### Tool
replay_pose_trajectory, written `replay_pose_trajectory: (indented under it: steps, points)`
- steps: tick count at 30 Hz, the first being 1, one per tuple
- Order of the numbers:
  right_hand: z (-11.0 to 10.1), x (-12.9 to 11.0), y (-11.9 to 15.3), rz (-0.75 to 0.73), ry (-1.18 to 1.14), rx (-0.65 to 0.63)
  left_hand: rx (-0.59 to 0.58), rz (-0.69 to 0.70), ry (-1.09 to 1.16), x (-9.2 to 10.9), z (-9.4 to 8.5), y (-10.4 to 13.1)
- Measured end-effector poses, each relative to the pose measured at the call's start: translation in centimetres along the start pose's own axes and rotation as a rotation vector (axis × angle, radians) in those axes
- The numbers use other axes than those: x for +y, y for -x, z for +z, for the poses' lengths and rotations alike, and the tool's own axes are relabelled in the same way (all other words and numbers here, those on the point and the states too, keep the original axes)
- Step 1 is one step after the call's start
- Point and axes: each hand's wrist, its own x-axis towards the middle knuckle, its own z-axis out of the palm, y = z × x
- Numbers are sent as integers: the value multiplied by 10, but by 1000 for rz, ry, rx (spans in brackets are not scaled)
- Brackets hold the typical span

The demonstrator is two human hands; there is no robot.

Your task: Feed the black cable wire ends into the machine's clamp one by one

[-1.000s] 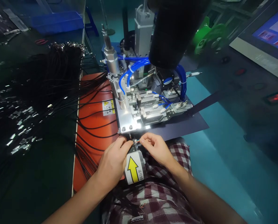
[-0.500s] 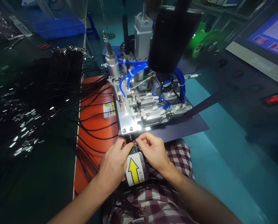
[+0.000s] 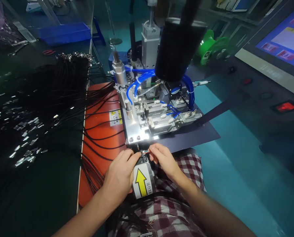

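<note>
Thin coloured wires [image 3: 145, 152] stick out between my two hands, at the front of the machine's track. My left hand [image 3: 119, 169] is closed, its thumb and forefinger pinching the cable end from the left; the fingers cover most of it. From the right, my right hand [image 3: 163, 157] pinches the tips of the wires between thumb and forefinger. Just below the fingers is a white label with a yellow arrow [image 3: 141, 182] on the track's front. The metal machine [image 3: 137, 126] with its cylinders stands directly beyond both hands.
Black cables [image 3: 104, 131] cross the orange plate [image 3: 95, 115] on the left, beside a large cable bundle [image 3: 63, 75] with shiny ends. Blue air tubes [image 3: 147, 73] arch over the machine. A black cylindrical part [image 3: 179, 49] hangs above. At right stands a control panel [image 3: 273, 72] with a lit screen.
My right hand has drawn slightly right, away from my left fingers, and the coloured wires now show between them. My left hand has hardly moved.
</note>
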Motion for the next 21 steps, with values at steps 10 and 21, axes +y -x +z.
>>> replay_pose_trajectory:
  steps: [10, 21]
  points:
    - [8, 1, 0, -11, -78, -34, -17, -1, -27, -2, 2, 1]
    - [7, 3, -1, -11, -136, -78, -60, -17, 5, -2, -3, -2]
